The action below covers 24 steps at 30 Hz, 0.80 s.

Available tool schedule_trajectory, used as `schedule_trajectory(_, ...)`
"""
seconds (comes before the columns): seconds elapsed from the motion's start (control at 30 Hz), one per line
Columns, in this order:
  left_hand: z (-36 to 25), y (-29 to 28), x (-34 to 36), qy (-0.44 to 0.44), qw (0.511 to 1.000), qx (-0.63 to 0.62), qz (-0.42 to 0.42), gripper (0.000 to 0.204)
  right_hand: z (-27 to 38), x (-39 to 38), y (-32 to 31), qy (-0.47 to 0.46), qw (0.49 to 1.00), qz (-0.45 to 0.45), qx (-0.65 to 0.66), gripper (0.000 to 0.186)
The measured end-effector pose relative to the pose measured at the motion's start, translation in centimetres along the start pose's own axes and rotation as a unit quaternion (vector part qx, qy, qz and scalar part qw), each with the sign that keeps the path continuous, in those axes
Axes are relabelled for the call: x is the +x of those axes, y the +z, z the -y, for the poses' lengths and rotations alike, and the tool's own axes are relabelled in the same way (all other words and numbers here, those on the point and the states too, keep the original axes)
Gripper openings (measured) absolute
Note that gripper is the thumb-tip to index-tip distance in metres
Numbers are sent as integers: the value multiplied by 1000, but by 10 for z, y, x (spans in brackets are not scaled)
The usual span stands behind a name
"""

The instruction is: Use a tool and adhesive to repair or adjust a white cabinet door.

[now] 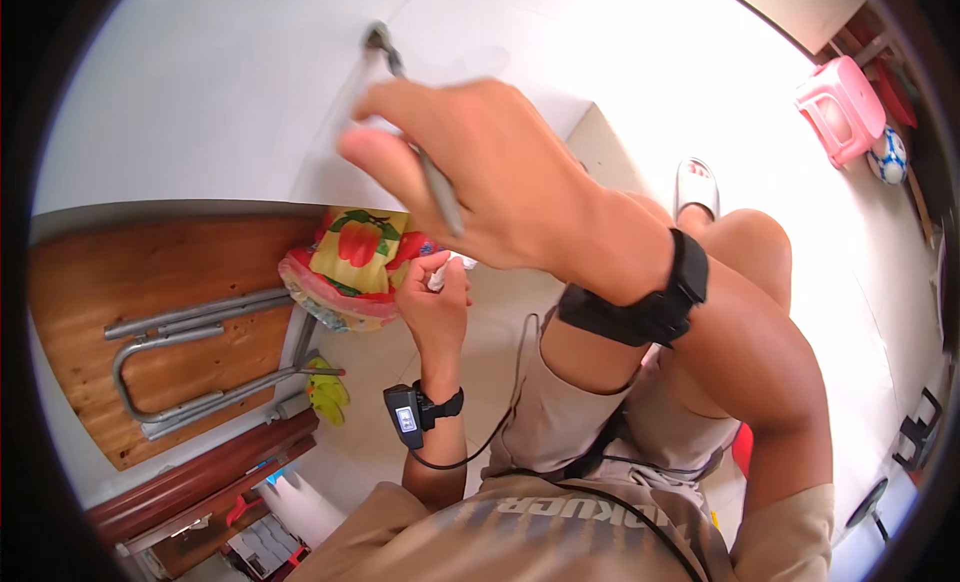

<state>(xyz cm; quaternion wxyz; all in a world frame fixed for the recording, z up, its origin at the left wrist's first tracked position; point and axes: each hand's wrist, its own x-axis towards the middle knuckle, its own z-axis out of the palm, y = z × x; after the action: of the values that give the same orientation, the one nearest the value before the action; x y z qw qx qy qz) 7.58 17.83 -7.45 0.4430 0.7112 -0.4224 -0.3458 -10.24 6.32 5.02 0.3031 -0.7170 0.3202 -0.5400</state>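
Note:
My right hand [480,167] is raised over a white surface [210,92], closed round the grey handle [440,192] of a slim tool with a small metal head [376,37]; what exactly the head is, I cannot tell. My left hand [435,297] is lower, beside a pile of colourful patterned fabric or bags [358,244], with its fingers curled round a small white crumpled item [452,268], partly hidden.
A folded wooden table [80,312] with grey metal legs stands at left, near yellow-green slippers [325,392]. At upper right are a pink stool [840,107] and a blue-white ball [888,157]. My bent knees and a slippered foot [697,187] are below me on the tiled floor.

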Motion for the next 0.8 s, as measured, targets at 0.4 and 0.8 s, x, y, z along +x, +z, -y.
schedule_trajectory(0.4, -47, 19, -16, -14, 995, -92, 47, 15, -5, 13, -6, 13, 997, -69, -12, 32)
schedule_trajectory(0.8, -56, 26, -27, 20, 984, -153, 86, 16, 4, 18, -29, 29, 990, 137, -26, 67)
